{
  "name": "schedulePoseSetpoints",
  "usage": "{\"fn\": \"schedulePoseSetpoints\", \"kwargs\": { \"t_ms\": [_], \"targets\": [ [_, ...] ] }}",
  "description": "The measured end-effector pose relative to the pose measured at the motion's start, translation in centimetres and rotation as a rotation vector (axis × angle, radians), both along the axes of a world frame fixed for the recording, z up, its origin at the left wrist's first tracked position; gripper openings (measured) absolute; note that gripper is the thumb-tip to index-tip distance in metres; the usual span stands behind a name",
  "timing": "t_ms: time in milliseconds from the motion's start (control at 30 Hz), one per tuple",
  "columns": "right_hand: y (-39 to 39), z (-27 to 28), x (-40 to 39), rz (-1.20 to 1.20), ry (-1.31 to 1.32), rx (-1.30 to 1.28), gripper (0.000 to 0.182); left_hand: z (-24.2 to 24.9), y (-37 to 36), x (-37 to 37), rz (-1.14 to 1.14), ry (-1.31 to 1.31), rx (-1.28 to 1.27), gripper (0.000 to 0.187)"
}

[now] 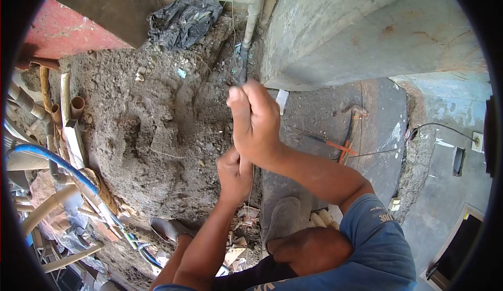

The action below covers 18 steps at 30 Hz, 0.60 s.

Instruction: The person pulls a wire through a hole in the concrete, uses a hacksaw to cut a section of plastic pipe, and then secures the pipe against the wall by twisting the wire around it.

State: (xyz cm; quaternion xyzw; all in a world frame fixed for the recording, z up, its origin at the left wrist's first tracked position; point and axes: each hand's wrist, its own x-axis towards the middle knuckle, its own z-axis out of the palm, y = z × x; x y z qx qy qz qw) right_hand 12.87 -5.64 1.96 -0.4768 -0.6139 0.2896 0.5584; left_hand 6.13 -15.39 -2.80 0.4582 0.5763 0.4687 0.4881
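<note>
Both of my hands are closed into fists, one close above the other over the dug-up soil. My right hand (pixel 257 123) is the farther one, thumb folded against the curled fingers. Just below it, my left hand (pixel 234 175) is also closed, and the two seem to touch. Whatever they grip is hidden inside the fingers. A thin cord or wire (pixel 250 189) shows beside my left hand and runs down toward the rubble. Beyond my right hand, a grey pipe (pixel 253 18) with a dark lower end (pixel 243 63) stands along the wall.
On the dark slab at right lie a hammer (pixel 350 136) and an orange-handled tool (pixel 340 147). A crumpled black plastic bag (pixel 184 21) lies at the back. Pipes and a blue hose (pixel 57 160) crowd the left. A concrete wall (pixel 356 39) rises at upper right.
</note>
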Motion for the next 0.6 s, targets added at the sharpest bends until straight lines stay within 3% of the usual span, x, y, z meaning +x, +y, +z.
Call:
{"fn": "schedulePoseSetpoints", "kwargs": {
  "t_ms": [33, 133, 167, 200, 300, 367, 400, 433, 500, 600],
  "targets": [
    [-1.8, 0.2, 0.6, 0.069, -0.038, -0.071, 0.022, 0.7, 1.5, 0.1, -0.008, 0.119, 0.131, 0.022],
    [-8.4, 2.0, 1.2, 0.273, -0.051, 0.026, 0.019, -1.2, 9.1, -0.5, 0.048, 0.077, 0.042, 0.038],
    [-9.8, 2.4, 1.4, 0.36, -0.059, 0.036, 0.018, -0.6, 11.8, -0.7, -0.002, 0.265, 0.231, 0.037],
    [-10.3, 2.9, 1.3, 0.362, -0.063, 0.034, 0.018, -0.7, 12.8, -0.3, 0.001, 0.261, 0.229, 0.037],
    [-9.9, 4.1, 0.9, 0.455, 0.147, 0.028, 0.017, -0.9, 13.0, 0.8, -0.005, 0.192, 0.208, 0.037],
    [-6.7, 3.8, 0.3, 0.295, 0.065, 0.123, 0.02, -0.9, 9.8, 1.0, -0.041, 0.173, 0.173, 0.037],
    [-4.0, 3.2, 0.5, 0.22, 0.005, 0.158, 0.024, -1.0, 7.4, 1.5, -0.009, -0.153, 0.353, 0.037],
    [-2.0, 2.7, 0.4, 0.18, 0.033, 0.092, 0.027, -1.2, 4.6, 2.3, 0.15, -0.791, 0.205, 0.028],
    [1.2, 1.4, 0.4, 0.07, 0.056, 0.006, 0.027, -0.3, -1.0, 1.5, -0.032, 0.131, 0.027, 0.02],
    [0.5, -0.5, 0.2, 0.014, -0.058, 0.061, 0.02, 0.5, -0.2, -0.3, -0.029, 0.086, -0.005, 0.017]
  ]
}}
